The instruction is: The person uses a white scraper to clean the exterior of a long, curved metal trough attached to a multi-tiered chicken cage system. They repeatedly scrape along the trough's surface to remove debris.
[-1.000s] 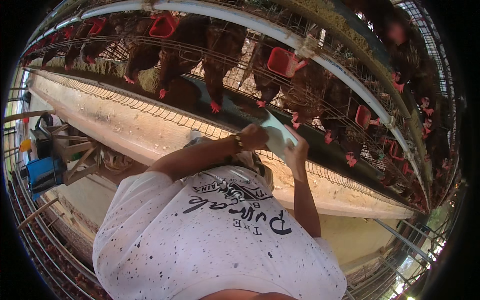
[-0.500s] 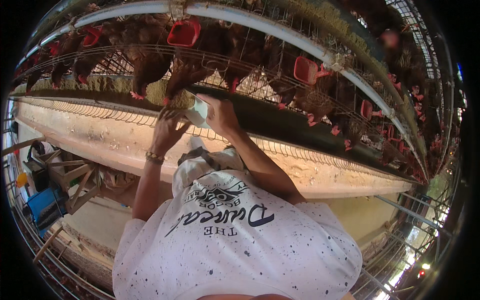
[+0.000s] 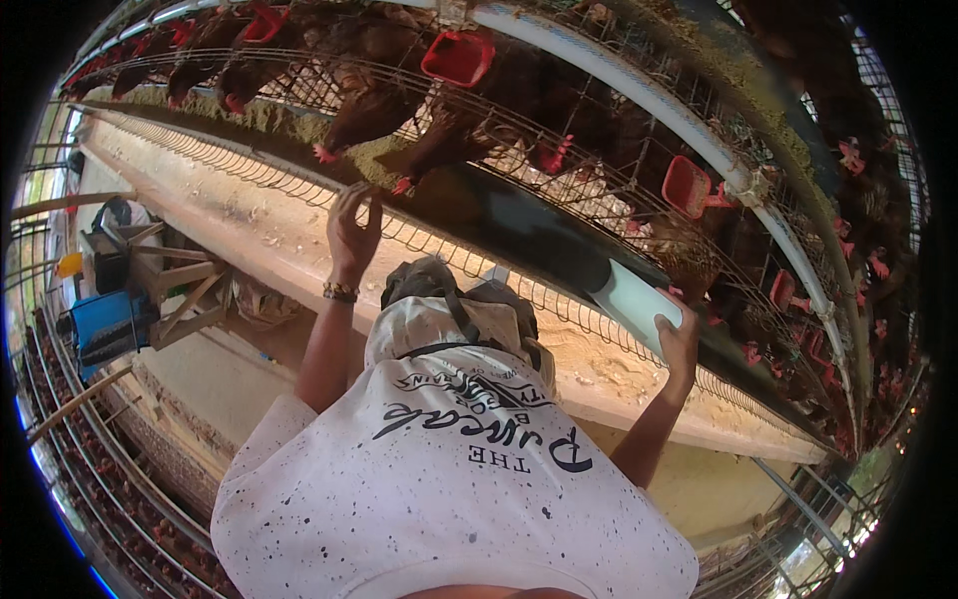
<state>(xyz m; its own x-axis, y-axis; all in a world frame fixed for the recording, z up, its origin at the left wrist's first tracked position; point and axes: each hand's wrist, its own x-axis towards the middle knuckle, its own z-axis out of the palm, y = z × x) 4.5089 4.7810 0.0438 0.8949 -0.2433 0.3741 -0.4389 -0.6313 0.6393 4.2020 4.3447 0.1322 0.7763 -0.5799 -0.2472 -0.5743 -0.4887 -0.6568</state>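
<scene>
Closest in is the person's white speckled shirt (image 3: 439, 499), and just beyond it a grey-tan bag (image 3: 459, 309) hangs at the chest, short of the feed trough.

The long dark feed trough (image 3: 519, 225) runs across in front of the cages and serves as the marker here. The right hand (image 3: 679, 344) is at the near edge of the trough, out to the right, with its fingers wrapped around a pale scoop (image 3: 634, 299) that rests tilted on the trough's lip. What the scoop carries cannot be made out. The left hand (image 3: 352, 230) is up at the trough's near edge further left, fingers loosely curled with nothing in them, the fingertips at the yellowish feed (image 3: 369, 160) lying in the trough. A bracelet (image 3: 339, 292) sits on that wrist.

Behind the trough, brown hens (image 3: 439, 130) push their heads through the wire to the feed, and red drinker cups (image 3: 457, 58) hang above them.

Half a second ago both hands were together at one spot on the trough; now they are spread well apart along it, and the scoop has travelled right.
</scene>
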